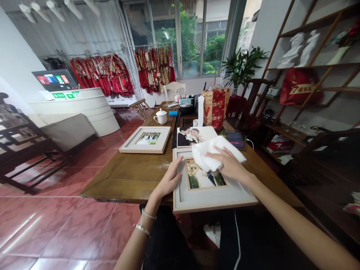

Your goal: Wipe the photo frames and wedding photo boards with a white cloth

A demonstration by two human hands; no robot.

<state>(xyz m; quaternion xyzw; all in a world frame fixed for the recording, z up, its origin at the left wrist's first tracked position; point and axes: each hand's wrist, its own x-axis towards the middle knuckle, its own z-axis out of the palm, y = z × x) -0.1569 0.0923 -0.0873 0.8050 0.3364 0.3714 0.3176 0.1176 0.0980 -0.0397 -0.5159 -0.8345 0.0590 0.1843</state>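
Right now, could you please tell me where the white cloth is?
In the head view, the white cloth is under the right hand, over the nearer picture frame's upper right part.

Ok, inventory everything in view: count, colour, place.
table: 1, brown, centre
near frame: 1, pale, table's near edge
cloth: 1, white, on near frame
other frame: 1, pale, table's left side
photo print: 1, mostly white, beyond near frame
lidded cup: 1, white, beyond other frame
paper bag: 1, red-tan, table's far right
plant: 1, green, by window
garments: uncounted, mostly red, back
counter: 1, white, left
screen: 1, dark, on counter
figures: 2, white, right shelves
floor: 1, reddish, beneath table
left hand: 1, bare, near frame's left edge
right hand: 1, bare, on cloth
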